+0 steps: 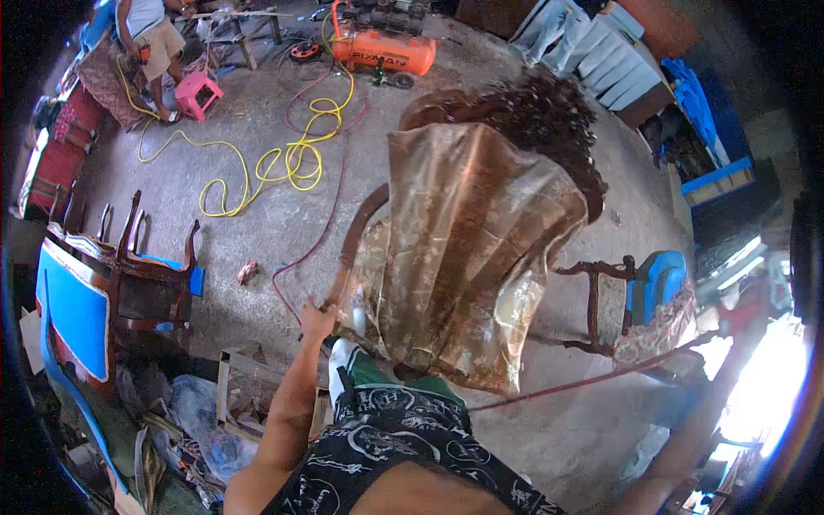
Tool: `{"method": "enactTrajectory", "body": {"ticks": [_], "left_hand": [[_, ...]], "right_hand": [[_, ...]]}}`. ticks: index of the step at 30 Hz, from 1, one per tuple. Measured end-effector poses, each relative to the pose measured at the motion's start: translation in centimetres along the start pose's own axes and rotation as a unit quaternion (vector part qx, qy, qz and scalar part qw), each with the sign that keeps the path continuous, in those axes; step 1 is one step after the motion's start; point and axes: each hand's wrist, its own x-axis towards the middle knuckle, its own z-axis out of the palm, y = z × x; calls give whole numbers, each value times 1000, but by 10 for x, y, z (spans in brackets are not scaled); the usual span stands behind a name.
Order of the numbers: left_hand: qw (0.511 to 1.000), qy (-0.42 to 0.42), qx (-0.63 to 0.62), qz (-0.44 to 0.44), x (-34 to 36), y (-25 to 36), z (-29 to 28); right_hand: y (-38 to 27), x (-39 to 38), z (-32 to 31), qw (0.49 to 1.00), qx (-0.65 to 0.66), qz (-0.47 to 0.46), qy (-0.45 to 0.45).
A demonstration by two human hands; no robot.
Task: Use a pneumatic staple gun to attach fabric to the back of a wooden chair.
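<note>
In front of me stands a chair with a dark carved wooden frame [515, 110], its carved top smeared by motion. Shiny brown-and-gold patterned fabric [468, 249] drapes over it in long folds. My left hand [318, 319] grips the near end of the chair's curved wooden armrest [365, 225]. Far off to the right reaches my right arm, its hand [740, 316] blurred against bright light; I cannot make out its fingers. A dark red hose [592, 380] runs from beside the chair toward that side.
An orange air compressor [383, 53] with a yellow hose [249, 184] lies ahead. Blue-padded wooden chair frames stand at left [75, 311] and right [661, 279]. A pink stool [199, 93] is near a seated person [154, 43]. Scraps and plastic [206, 421] pile up at lower left.
</note>
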Motion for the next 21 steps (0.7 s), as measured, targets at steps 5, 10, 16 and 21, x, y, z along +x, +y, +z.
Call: {"method": "enactTrajectory", "body": {"ticks": [5,10,16,21], "left_hand": [[986,-11,-55,156,-22,85,6],[966,43,-143,210,96,229,-22],[899,239,-191,314,176,343,-20],[894,234,-236,299,105,360,47]], "right_hand": [[-146,-194,245,903,113,415,0],[-119,-368,309,832,160,506,-159],[-206,-471,324,754,166,583,-253],[-220,-537,296,684,126,617,-368]]}}
